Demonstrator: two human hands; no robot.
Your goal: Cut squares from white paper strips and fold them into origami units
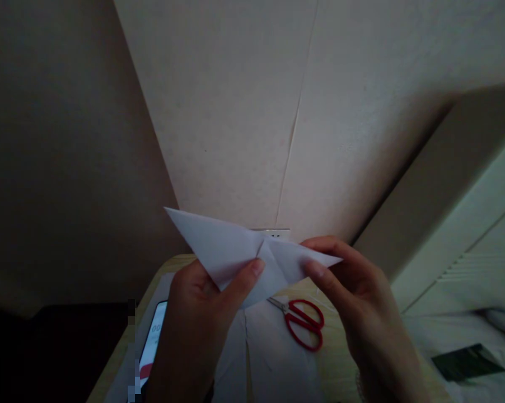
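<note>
A white folded paper with pointed ends is held up above the table, one tip out to the left and another to the right. My left hand grips its lower middle, with the thumb pressed on the front near a crease. Near the right tip, my right hand pinches the paper between the thumb in front and fingers behind. Below the paper, scissors with red handles lie on white paper sheets. Part of the scissor blades is hidden from view.
A wooden table stands against the wall. On its left side lies a phone with a lit screen, partly behind my left arm. A wall socket shows behind the paper. At right is a pale furniture panel.
</note>
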